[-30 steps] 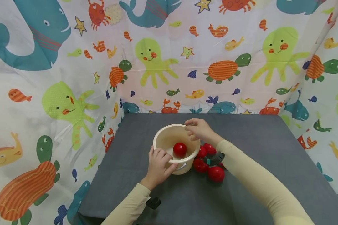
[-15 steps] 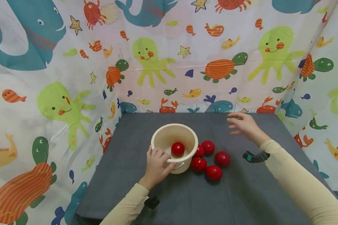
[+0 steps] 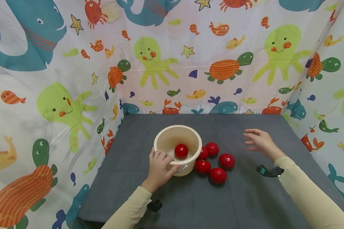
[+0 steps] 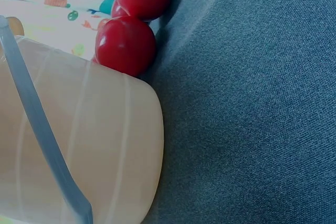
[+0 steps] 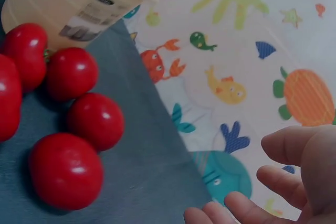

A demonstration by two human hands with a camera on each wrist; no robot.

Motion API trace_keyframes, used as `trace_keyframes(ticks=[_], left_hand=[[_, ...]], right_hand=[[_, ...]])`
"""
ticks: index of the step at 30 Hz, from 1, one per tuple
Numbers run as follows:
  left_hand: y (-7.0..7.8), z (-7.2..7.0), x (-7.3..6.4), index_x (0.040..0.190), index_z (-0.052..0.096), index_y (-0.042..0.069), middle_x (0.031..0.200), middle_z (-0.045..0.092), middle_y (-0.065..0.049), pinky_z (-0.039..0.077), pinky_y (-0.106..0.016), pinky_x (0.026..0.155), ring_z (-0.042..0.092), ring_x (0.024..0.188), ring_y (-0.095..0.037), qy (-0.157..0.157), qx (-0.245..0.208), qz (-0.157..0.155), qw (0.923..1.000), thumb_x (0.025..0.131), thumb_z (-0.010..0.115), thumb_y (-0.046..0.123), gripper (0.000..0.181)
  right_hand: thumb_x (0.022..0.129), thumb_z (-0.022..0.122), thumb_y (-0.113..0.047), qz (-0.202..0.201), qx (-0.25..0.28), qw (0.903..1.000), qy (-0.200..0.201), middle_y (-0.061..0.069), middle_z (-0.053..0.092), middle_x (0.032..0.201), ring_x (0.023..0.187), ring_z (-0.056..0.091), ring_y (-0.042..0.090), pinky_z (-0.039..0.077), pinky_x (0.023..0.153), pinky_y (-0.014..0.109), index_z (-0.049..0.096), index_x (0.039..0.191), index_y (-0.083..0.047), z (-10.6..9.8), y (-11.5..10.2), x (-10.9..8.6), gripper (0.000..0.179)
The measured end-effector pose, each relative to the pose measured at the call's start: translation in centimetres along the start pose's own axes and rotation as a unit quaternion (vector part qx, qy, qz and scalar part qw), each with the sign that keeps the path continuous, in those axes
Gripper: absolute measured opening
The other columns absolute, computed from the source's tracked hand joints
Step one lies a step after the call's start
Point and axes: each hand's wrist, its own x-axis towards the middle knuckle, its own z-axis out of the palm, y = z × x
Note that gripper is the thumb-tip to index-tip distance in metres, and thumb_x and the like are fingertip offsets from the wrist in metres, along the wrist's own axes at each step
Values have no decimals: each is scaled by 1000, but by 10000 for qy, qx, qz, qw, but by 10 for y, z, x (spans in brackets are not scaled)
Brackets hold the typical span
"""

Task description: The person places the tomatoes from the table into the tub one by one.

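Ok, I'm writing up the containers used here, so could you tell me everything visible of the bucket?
The bucket is cream-coloured and looks like plastic, with a wide round mouth, a narrower base and faint pale bands. A thin greyish handle hangs down its side; a printed label is too blurred to read. It stands upright on the dark cloth, holding one tomato. The left hand grips its rim. More tomatoes lie close beside it; whether any touch is unclear.
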Motion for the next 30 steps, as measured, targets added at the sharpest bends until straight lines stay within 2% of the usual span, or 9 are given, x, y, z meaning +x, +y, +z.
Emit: trace_keyframes(ticks=[5,13,18,21,26,30], left_hand=[[0,0,0,85,65,19,88,60,-1,31,-79,105,56,99,-26,22,-1,7,10000,102,40,64,54],[0,-1,0,85,65,19,88,60,-1,30,-79,106,56,99,-25,4,-16,-18,10000,101,42,62,52],[-1,-1,0,85,65,19,88,60,-1,31,-79,106,56,99,-24,-6,2,-11,10000,101,42,62,51],[-1,-1,0,85,64,19,88,60,-1,30,-78,106,56,100,-24,-18,12,-24,10000,101,41,63,52],[0,-1,0,84,64,19,88,60,-1,31,-78,105,56,99,-24,20,18,-6,10000,102,39,64,55],[1,-1,0,84,64,19,87,59,-1,32,-79,105,56,98,-25,47,34,12,10000,102,37,64,55]], right_hand=[[108,43,-39,67,107,9999,-77,36,32,158,118,65,28,57,98,49,29,155,4,9,21,4,66],[108,45,-36,204,284,9993,-144,39,35,154,130,57,48,59,94,50,33,152,7,32,48,6,62],[108,46,-33,298,371,9987,-184,39,36,153,132,52,52,59,93,53,33,151,8,45,60,8,61],[107,48,-31,361,389,9984,-207,39,39,151,121,61,46,59,91,52,35,150,8,53,64,10,60],[105,52,-29,452,446,9978,-197,36,51,141,99,67,19,61,83,46,39,147,8,65,66,13,58],[103,57,-29,504,408,9978,-139,30,56,134,98,64,18,62,79,43,43,145,7,73,66,15,57]])
